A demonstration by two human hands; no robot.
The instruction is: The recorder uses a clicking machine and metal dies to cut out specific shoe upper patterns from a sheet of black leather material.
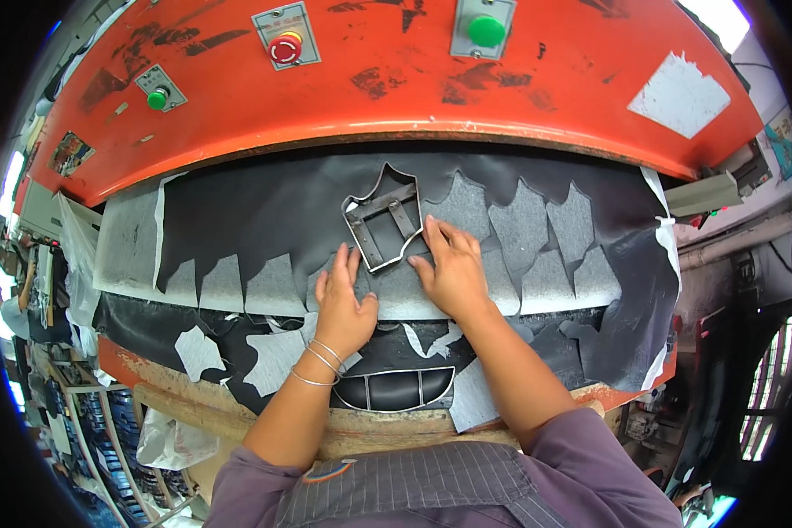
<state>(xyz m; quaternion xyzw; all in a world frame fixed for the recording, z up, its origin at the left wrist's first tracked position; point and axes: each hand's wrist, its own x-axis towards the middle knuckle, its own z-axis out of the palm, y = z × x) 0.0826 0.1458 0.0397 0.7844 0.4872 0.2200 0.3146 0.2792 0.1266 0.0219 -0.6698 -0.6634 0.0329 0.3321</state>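
A metal cutting die (pixel 394 204), an angular outline with crossbars inside, lies tilted on a black sheet of leather-like material (pixel 264 198). My right hand (pixel 453 271) is at its right side, fingers stretched, index fingertip against the metal edge and thumb apart near the lower corner. At the lower left of the die, my left hand (pixel 347 304) rests with fingers extended, fingertips next to the edge. Grey cut shapes (pixel 519 220) with pointed tops run right of the die. More grey shapes (pixel 268 283) form a row along the sheet's near side.
An orange machine beam (pixel 396 97) spans the far side, bearing green buttons (pixel 485 32) and a red one (pixel 285 49). A second, curved die (pixel 396 390) lies at the near edge. Loose grey scraps (pixel 273 361) surround it. A clear plastic bag (pixel 79 264) hangs at left.
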